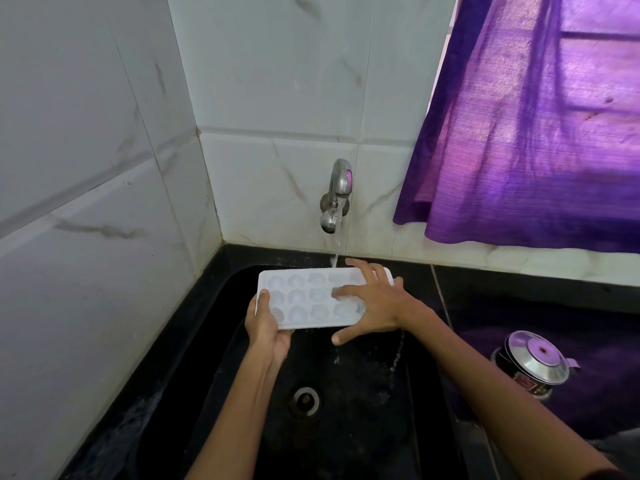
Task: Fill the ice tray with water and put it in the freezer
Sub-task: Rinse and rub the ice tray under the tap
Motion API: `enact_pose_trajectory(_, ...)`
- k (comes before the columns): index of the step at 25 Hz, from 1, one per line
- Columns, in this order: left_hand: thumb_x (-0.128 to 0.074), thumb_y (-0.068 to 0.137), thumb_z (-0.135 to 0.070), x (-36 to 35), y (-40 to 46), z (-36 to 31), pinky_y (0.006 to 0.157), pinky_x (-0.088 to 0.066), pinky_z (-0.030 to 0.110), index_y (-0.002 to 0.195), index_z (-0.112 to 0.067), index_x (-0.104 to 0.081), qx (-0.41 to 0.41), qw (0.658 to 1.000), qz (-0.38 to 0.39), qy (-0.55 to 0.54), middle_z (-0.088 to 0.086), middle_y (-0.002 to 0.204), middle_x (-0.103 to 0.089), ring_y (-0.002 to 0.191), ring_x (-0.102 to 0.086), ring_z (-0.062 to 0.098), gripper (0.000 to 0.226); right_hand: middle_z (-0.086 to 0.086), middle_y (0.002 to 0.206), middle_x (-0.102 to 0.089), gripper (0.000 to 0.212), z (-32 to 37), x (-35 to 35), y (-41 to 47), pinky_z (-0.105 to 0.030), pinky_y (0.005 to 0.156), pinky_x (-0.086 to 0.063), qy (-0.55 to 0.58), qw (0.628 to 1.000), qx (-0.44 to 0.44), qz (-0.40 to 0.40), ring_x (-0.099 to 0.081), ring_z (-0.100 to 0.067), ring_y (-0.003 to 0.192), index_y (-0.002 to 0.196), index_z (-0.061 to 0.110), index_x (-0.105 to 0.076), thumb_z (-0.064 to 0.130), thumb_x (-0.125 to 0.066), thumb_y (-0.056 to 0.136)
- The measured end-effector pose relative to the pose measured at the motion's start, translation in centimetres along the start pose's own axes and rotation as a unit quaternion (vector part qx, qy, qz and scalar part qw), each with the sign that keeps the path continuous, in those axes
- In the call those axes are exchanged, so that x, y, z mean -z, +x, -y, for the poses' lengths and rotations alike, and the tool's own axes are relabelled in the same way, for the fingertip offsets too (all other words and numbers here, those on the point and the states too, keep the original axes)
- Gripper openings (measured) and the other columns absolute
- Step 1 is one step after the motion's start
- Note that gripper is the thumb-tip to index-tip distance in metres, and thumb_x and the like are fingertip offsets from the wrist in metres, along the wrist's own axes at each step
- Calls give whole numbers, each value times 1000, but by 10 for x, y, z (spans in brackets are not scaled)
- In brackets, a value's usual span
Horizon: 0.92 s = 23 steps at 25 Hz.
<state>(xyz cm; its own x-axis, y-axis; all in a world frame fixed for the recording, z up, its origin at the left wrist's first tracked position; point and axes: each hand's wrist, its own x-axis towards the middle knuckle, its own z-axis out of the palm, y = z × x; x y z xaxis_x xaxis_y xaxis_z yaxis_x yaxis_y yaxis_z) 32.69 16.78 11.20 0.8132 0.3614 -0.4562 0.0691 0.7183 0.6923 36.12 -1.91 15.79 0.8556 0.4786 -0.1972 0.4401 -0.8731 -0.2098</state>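
Because the tap (338,194) is fixed to the tiled wall (277,81) above the back edge of the black sink (346,427), the white ice tray (304,299) is held out over the basin, roughly level, with its far long edge brought under the running stream of water (337,247), so that whatever spills over falls into the basin toward the drain (304,400) and not onto the counter; drops can be seen falling from under the tray's right end. To the right, a purple curtain (536,133) hangs over the window, and a steel pot (533,362) sits on the dark counter (519,306), well apart from the work. Filling looks to be in its early part, judging by the water landing only at the back row. The left hand (265,332) carries the tray from its left end, its fingers curled beneath and its thumb (264,299) pressed on the top rim, a firm grip that takes the weight. The right hand (370,306) lies across the right end with its fingers spread wide and nearly straight, tips resting on the moulded cups, likely steadying the tray or spreading the water rather than gripping it
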Motion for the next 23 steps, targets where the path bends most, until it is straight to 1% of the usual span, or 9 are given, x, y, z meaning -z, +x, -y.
enact_pose_trajectory(3,-46,98,-26,-1,-3,3,68,-55,44,125,-20,-50,11,1000,5,-9,9,106,-64,92,-64,29,28,8,154,-5,70,1,4,-1,-60,108,-12,-32,999,6,-28,-3,-26,140,123,40,-49,69,-70,62)
enact_pose_trajectory(5,-46,98,-26,-3,-4,3,68,-55,44,124,-18,-51,12,1000,11,-13,10,106,-65,91,-64,28,28,9,152,-7,67,0,6,-1,-58,107,-15,-33,998,2,-46,-6,-25,139,119,39,-51,68,-70,62)
enact_pose_trajectory(8,-44,98,-26,-8,0,-1,64,-54,42,127,-15,-50,2,1000,8,-17,12,112,-63,89,-64,27,32,10,155,-1,69,1,5,0,-62,109,-15,-8,999,-4,-44,-1,-25,141,125,44,-48,68,-69,64)
enact_pose_trajectory(11,-45,98,-26,-8,3,-4,61,-53,40,129,-15,-49,-2,1000,3,-5,11,112,-63,88,-64,27,34,9,154,-3,66,3,7,3,-61,108,-16,-5,1000,0,-29,-3,-26,141,125,43,-47,64,-70,67)
enact_pose_trajectory(13,-46,98,-27,-5,3,-3,63,-54,41,130,-15,-49,-2,1000,3,0,12,114,-63,91,-64,28,35,9,154,-3,68,3,6,5,-63,109,-15,-5,1000,-4,-23,-3,-27,141,125,42,-47,65,-71,65)
enact_pose_trajectory(17,-45,98,-26,-5,9,-10,67,-54,42,128,-15,-50,-12,1000,0,-9,13,116,-62,93,-64,29,32,14,153,1,70,5,1,7,-67,109,-14,58,998,-13,-31,0,-24,142,127,45,-45,66,-71,65)
enact_pose_trajectory(19,-44,98,-25,-5,9,-12,69,-54,43,125,-14,-51,-11,1000,-1,-16,13,115,-62,92,-64,29,29,13,152,-1,66,7,4,8,-65,109,-12,58,998,-8,-29,-1,-23,141,125,42,-49,63,-72,66)
enact_pose_trajectory(21,-44,98,-25,-4,8,-11,71,-54,45,127,-15,-50,-10,1000,0,-21,13,115,-62,93,-64,30,31,12,152,-2,66,8,8,10,-63,110,-11,53,998,-6,-34,0,-23,140,122,41,-51,62,-73,65)
enact_pose_trajectory(23,-44,98,-26,-4,9,-12,71,-55,45,128,-16,-50,-14,1000,-2,-20,12,115,-63,94,-64,30,32,13,154,4,68,9,8,10,-65,110,-11,58,998,-8,-38,3,-23,141,125,43,-49,63,-73,64)
